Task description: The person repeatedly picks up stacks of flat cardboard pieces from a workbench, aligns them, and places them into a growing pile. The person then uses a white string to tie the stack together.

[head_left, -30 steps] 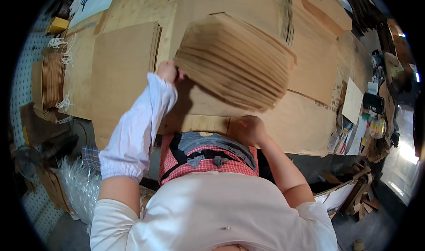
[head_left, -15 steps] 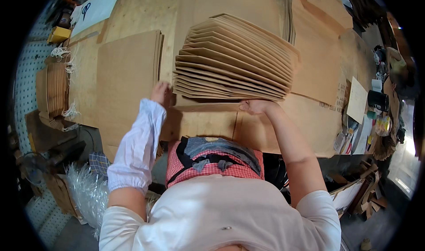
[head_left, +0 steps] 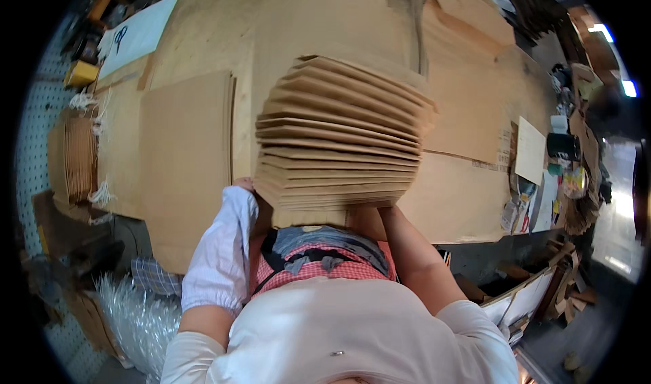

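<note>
A thick, fanned-out stack of flat brown paper bags point(head_left: 339, 136) is in front of my body, its folded edges spread in layers and slightly blurred. My left hand point(head_left: 244, 183) grips the stack at its left near corner; most of its fingers are hidden by the paper. My right hand point(head_left: 388, 212) is tucked under the right near corner, with only the wrist side showing. To the left, close by my left hand, lies a lower pile of large flat brown paper pieces point(head_left: 186, 140).
The wooden table point(head_left: 210, 25) carries brown sheets point(head_left: 468, 99) at the right. A bundle of brown bags point(head_left: 80, 157) with white cords stands at the left edge. Scissors point(head_left: 121, 38) lie on a white sheet at the far left. A black cup point(head_left: 563, 147) stands at the right.
The fanned stack has come toward my body, with both hands moving nearer along with it. My right hand has gone from the near edge to beneath the stack.
</note>
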A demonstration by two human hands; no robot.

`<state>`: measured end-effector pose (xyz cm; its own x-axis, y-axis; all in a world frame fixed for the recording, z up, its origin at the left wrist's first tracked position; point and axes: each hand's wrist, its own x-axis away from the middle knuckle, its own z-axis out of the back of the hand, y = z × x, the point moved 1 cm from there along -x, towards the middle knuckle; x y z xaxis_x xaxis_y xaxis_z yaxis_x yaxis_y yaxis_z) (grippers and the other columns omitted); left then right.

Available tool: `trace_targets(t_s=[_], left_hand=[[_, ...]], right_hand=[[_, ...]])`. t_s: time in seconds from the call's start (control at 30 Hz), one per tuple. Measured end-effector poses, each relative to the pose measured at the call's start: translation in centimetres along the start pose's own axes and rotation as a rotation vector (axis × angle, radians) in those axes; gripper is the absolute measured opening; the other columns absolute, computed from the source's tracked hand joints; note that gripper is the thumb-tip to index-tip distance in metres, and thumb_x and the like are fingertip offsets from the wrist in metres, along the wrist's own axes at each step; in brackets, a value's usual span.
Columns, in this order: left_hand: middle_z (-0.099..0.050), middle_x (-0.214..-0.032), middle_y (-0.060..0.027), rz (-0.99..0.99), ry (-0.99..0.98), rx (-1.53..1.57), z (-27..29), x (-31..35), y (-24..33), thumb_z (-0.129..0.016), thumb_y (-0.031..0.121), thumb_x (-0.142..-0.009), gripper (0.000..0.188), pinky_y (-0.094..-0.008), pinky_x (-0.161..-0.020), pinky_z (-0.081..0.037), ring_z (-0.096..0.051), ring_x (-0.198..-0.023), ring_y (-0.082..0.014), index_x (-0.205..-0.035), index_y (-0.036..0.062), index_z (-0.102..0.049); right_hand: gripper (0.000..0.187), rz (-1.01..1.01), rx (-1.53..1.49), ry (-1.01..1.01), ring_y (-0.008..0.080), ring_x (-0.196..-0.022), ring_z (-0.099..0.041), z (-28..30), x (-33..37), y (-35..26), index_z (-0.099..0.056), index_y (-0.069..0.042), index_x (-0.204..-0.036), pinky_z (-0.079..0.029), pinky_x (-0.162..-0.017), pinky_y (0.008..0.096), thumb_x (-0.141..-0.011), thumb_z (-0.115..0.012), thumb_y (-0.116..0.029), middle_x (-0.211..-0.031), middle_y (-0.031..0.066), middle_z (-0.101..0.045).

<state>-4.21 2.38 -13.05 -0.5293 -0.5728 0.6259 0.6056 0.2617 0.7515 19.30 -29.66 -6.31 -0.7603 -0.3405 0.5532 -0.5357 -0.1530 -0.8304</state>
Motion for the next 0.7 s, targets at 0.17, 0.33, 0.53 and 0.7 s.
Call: trace_targets(t_s=[0.17,0.33,0.53,0.7], left_hand=[[-0.057,-0.068,-0.0045,0.066,-0.058,0.0,1.0,-0.7,0.3,-0.053,0.029,-0.086,0.025,-0.0298,-0.055,-0.042,-0.052,-0.061,-0.0139,-0.082,0.0053,-0.059],[-0.057,-0.067,-0.0048,0.127,-0.086,-0.014,2.1,-0.5,-0.5,-0.054,0.028,-0.086,0.023,-0.0295,-0.054,-0.042,-0.053,-0.06,-0.0138,-0.083,0.0056,-0.059],[-0.058,-0.067,-0.0053,0.174,-0.098,-0.04,2.9,-1.7,-1.3,-0.055,0.027,-0.085,0.021,-0.0291,-0.053,-0.042,-0.053,-0.06,-0.0135,-0.083,0.0059,-0.059],[-0.058,-0.066,-0.0057,0.21,-0.142,-0.075,3.7,-2.8,-4.8,-0.055,0.025,-0.085,0.02,-0.0288,-0.052,-0.042,-0.054,-0.059,-0.0134,-0.084,0.0061,-0.059]], right_hand=[[0.046,-0.192,-0.574,0.019,0.0254,-0.107,-0.051,0.4,0.1,-0.2,-0.049,-0.01,-0.12,-0.041,-0.092,0.0374,-0.087,-0.044,-0.042,-0.115,0.0115,-0.055],[0.046,-0.213,-0.744,-0.001,0.0254,-0.107,-0.051,1.1,0.1,-0.3,-0.048,-0.009,-0.12,-0.041,-0.092,0.0377,-0.088,-0.044,-0.041,-0.115,0.0116,-0.055],[0.046,-0.217,-0.861,-0.023,0.0254,-0.107,-0.051,1.6,0.2,-0.2,-0.048,-0.009,-0.121,-0.041,-0.092,0.038,-0.088,-0.043,-0.04,-0.115,0.0117,-0.055],[0.045,-0.234,-0.901,-0.014,0.0254,-0.107,-0.051,2.2,1.2,0.3,-0.048,-0.009,-0.121,-0.041,-0.092,0.0382,-0.088,-0.043,-0.04,-0.116,0.0118,-0.054]])
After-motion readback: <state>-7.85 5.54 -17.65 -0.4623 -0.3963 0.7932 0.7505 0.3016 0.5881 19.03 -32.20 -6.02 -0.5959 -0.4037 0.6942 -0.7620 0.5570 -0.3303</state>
